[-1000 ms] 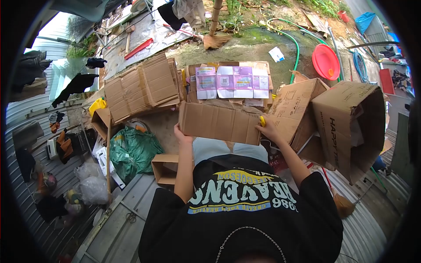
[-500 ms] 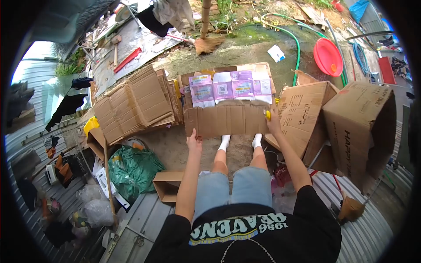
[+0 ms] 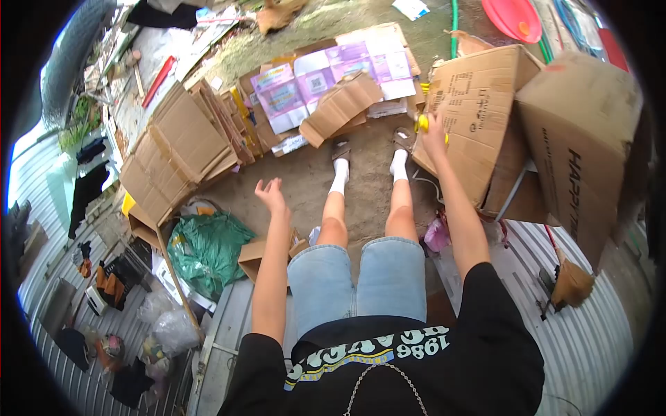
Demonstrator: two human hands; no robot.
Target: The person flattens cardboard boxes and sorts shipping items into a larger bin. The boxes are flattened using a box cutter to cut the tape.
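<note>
A brown corrugated cardboard sheet (image 3: 341,105), creased into panels and partly folded, lies tilted on the flattened printed cartons on the ground. A small yellow tool (image 3: 421,123) sits gripped in the right hand (image 3: 434,133).

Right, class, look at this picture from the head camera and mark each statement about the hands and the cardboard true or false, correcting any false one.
1. The left hand is open and holds nothing. True.
2. The right hand holds a red tool. False: it holds a yellow object.
3. The folded cardboard piece lies on the pile of flattened boxes, clear of both hands. True.
4. The right hand is by the green bag. False: it is at the brown carton; the bag lies on the person's left side.
5. The red basin stands between the person's feet. False: it is far off, at the top edge.
</note>
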